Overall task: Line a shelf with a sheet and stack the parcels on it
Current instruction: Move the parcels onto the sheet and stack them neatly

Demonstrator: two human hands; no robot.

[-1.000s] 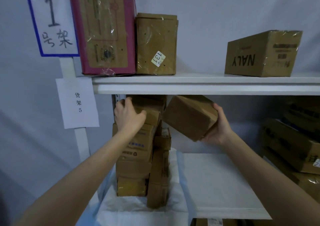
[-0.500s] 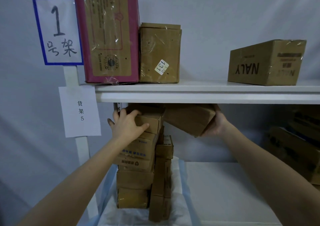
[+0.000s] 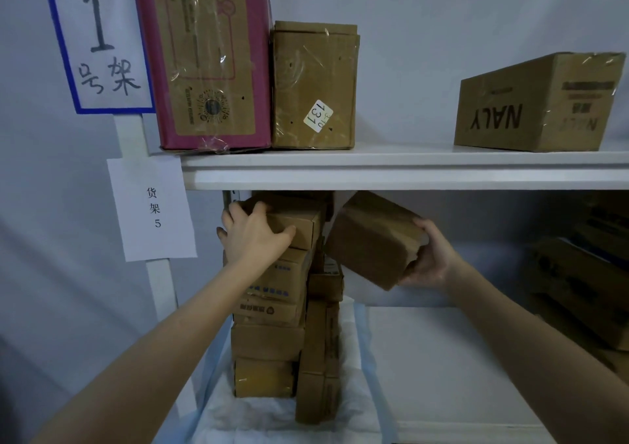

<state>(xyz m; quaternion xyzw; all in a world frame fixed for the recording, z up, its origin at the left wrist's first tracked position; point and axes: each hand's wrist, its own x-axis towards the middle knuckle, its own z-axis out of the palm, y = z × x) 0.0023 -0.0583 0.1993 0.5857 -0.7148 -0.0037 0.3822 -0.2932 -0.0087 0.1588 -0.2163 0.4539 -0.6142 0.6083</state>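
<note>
A stack of brown cardboard parcels (image 3: 269, 311) stands on a white sheet with blue edges (image 3: 258, 416) at the left end of the lower shelf (image 3: 442, 368). My left hand (image 3: 253, 236) grips the front corner of the top parcel (image 3: 296, 220), which sits just under the upper shelf. My right hand (image 3: 430, 256) holds a tilted brown parcel (image 3: 372, 239) by its right end, in the air right of the stack's top. A second, narrower column of parcels (image 3: 321, 358) leans against the stack's right side.
The upper shelf (image 3: 391, 171) carries a pink-edged box (image 3: 207, 59), a taped brown box (image 3: 315, 86) and a long box marked NALY (image 3: 541, 103). More boxes (image 3: 585, 290) fill the lower right. Paper labels (image 3: 151, 208) hang on the white post.
The parcel in my right hand has come down and out from under the upper shelf and tilted more. My left hand has stayed on the top parcel.
</note>
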